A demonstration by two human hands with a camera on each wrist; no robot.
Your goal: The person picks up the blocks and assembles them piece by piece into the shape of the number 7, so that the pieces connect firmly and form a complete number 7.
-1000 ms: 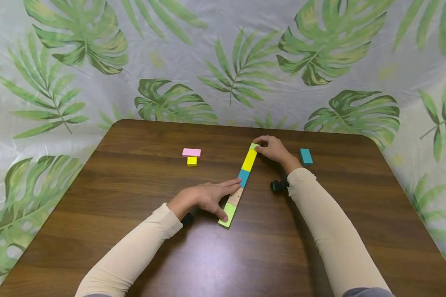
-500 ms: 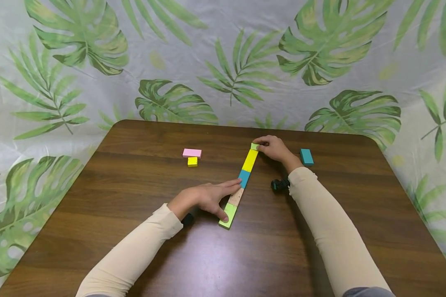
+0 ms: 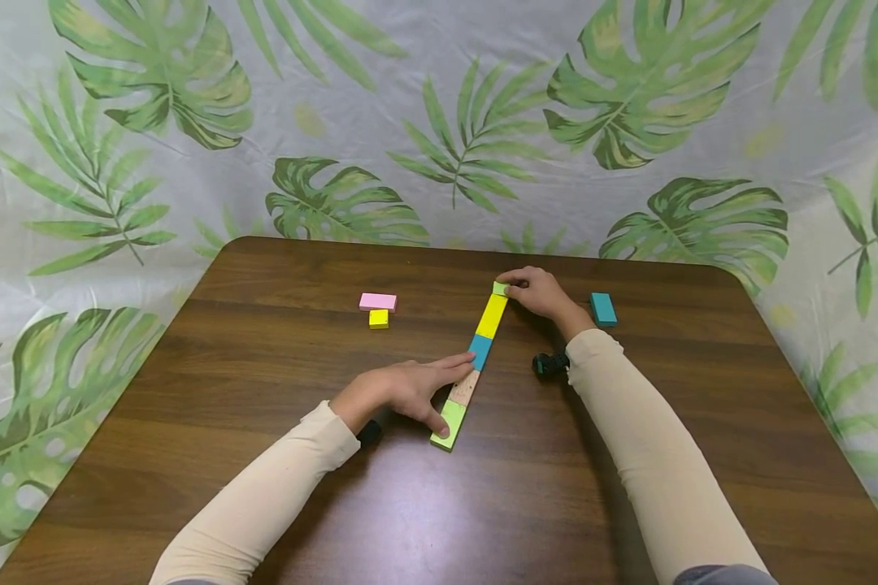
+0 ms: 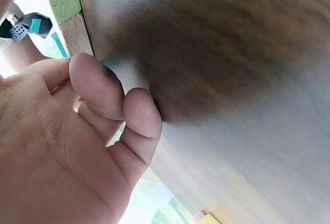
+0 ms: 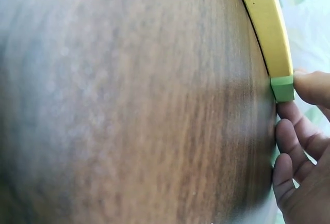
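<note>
A straight row of flat wooden blocks lies slanting across the table. From near to far it has a light green block (image 3: pixel 449 418), a bare wood block (image 3: pixel 464 388), a blue block (image 3: pixel 482 351), a yellow block (image 3: pixel 493 315) and a small green block (image 3: pixel 501 288). My left hand (image 3: pixel 413 386) spans the near part, thumb on the light green block and outstretched fingertips on the blue one. My right hand (image 3: pixel 537 291) pinches the small green block between thumb and fingers at the far end. In the right wrist view, that green block (image 5: pixel 282 88) touches the yellow block's end.
Left of the row lie a pink block (image 3: pixel 377 302) and a small yellow block (image 3: pixel 378 319), close together. A teal block (image 3: pixel 603 309) lies to the right, beyond my right forearm. The brown table (image 3: pixel 263 341) ends at a leaf-patterned curtain (image 3: pixel 454 122).
The small green block has turned slightly in my right fingers and now sits a little askew to the yellow block. My left hand has stayed in place.
</note>
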